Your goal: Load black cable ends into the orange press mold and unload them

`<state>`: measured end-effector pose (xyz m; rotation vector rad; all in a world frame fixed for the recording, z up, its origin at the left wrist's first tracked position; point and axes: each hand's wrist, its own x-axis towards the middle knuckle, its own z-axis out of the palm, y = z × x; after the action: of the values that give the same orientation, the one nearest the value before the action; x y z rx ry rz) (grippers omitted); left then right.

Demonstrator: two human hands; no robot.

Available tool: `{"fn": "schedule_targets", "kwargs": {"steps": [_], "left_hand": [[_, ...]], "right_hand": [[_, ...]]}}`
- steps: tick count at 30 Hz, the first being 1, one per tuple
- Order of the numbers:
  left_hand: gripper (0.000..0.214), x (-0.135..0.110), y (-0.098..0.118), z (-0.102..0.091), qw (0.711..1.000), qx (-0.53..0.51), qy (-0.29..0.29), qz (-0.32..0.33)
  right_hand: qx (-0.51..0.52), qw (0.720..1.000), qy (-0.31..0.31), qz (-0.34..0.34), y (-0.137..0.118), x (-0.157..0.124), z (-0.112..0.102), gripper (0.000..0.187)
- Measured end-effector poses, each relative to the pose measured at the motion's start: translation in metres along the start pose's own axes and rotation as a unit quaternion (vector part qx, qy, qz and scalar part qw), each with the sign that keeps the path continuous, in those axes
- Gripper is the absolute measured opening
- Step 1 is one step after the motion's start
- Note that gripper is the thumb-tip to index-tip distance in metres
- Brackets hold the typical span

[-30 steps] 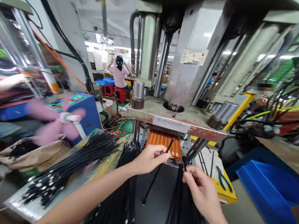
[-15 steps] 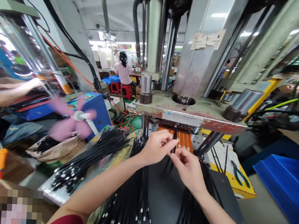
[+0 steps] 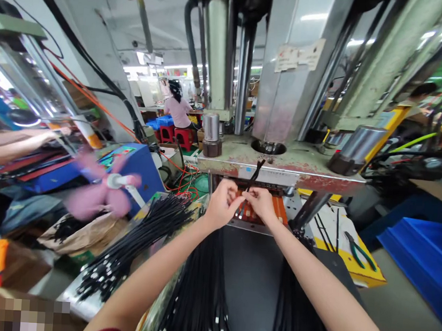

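My left hand (image 3: 220, 204) and my right hand (image 3: 261, 203) are close together in front of the orange mould plate (image 3: 280, 214) under the press platen (image 3: 280, 171). Both pinch thin black cables (image 3: 254, 173) whose ends stick up between the hands. Under my left forearm lies a bundle of black cables (image 3: 198, 294) with white tips. Another dark bundle (image 3: 294, 310) lies under my right forearm.
A large pile of black cables (image 3: 134, 242) lies at the left beside a spinning pink fan (image 3: 105, 191) and a blue box (image 3: 146, 168). Green-handled pliers (image 3: 358, 250) rest on a yellow tray at the right. A blue bin (image 3: 418, 252) stands far right. Another person sits in the background.
Both hands have moved forward and up to the orange mould plate, coming together with the cables. The right hand left the bundle at the right.
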<state>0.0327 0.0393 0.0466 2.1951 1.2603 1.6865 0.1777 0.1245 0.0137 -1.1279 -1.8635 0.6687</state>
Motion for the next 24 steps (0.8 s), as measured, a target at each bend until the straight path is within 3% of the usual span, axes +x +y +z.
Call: {"fn": "schedule_targets", "kwargs": {"steps": [2, 4, 7, 11, 15, 18, 21, 24], "left_hand": [[0.013, -0.021, -0.024, 0.003, 0.994, 0.053, -0.088, 0.026], [0.020, -0.035, -0.044, 0.006, 0.978, 0.074, -0.176, 0.083], [0.028, -0.042, -0.060, 0.009, 0.964, 0.085, -0.223, 0.114], [0.032, -0.043, -0.056, 0.004, 0.958, 0.114, -0.248, 0.086], [0.043, -0.044, -0.043, -0.012, 0.923, 0.142, -0.344, 0.100], [0.045, -0.035, -0.036, -0.017, 0.903, 0.178, -0.384, 0.076], [0.045, -0.016, -0.035, -0.007, 0.896, 0.216, -0.387, 0.034], [0.047, 0.009, -0.045, 0.016, 0.888, 0.245, -0.387, -0.039]], "right_hand": [[-0.009, 1.000, 0.000, 0.008, 0.004, 0.007, 0.004, 0.037], [-0.021, 1.000, -0.004, 0.016, 0.005, 0.011, 0.007, 0.035], [-0.043, 0.999, -0.024, 0.023, 0.003, 0.014, 0.008, 0.032], [-0.073, 0.996, -0.040, 0.012, -0.001, 0.009, 0.006, 0.031], [-0.110, 0.992, -0.058, -0.005, 0.002, 0.008, 0.006, 0.023], [-0.155, 0.986, -0.064, 0.006, 0.007, 0.022, 0.008, 0.015], [-0.210, 0.977, -0.041, 0.027, 0.009, 0.035, 0.007, 0.007], [-0.262, 0.964, -0.024, 0.040, 0.005, 0.027, 0.004, 0.015]]}}
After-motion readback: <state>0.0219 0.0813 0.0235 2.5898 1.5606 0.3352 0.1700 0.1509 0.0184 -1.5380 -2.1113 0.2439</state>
